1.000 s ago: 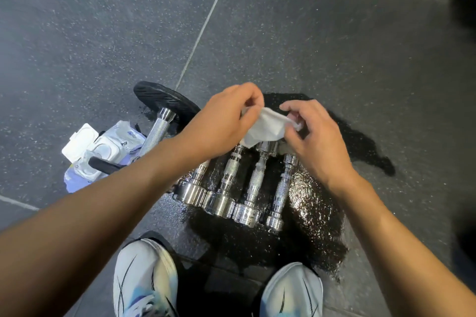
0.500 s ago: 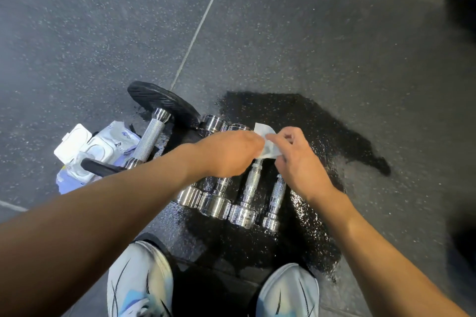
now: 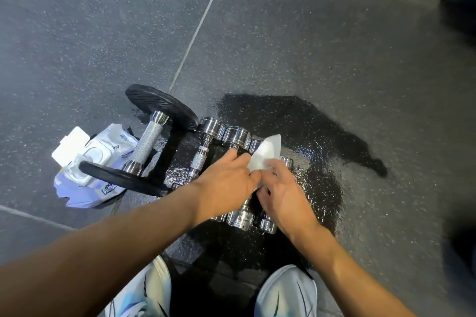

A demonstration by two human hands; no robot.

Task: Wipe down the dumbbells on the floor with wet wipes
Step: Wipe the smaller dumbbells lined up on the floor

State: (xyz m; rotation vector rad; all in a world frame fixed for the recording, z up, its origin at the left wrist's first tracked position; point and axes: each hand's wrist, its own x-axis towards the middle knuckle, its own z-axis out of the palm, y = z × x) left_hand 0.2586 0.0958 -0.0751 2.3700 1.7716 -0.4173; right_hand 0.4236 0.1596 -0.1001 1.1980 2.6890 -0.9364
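Dumbbells [image 3: 236, 137], four in chrome, lie side by side on the floor [image 3: 334, 46] in the middle of the view. Each has its long axis running near to far, leaning a little right at the far end. Their far heads show past the hands and three near heads show below the wrists (the leftmost near head is hidden by the forearm). They sit in a dark wet patch [image 3: 322, 123] that spreads to the right.

Just above the row is a white wet wipe [image 3: 267, 153], its free corner pointing far and slightly right and covering part of the third far head. The left hand [image 3: 226, 188] reaches in from the near left, back up, its grip pinched on the wipe's near edge. The right hand [image 3: 283, 197] reaches in from the near right, fingers curled, its grip also clamped on that edge. The two hands meet at the wipe.

To the left lies a bigger dumbbell [image 3: 148, 144] with black plates on the same slant, its near plate crossing over a pack of wipes [image 3: 95, 159] with the lid open. Two white shoes [image 3: 286, 293] stand at the near edge.
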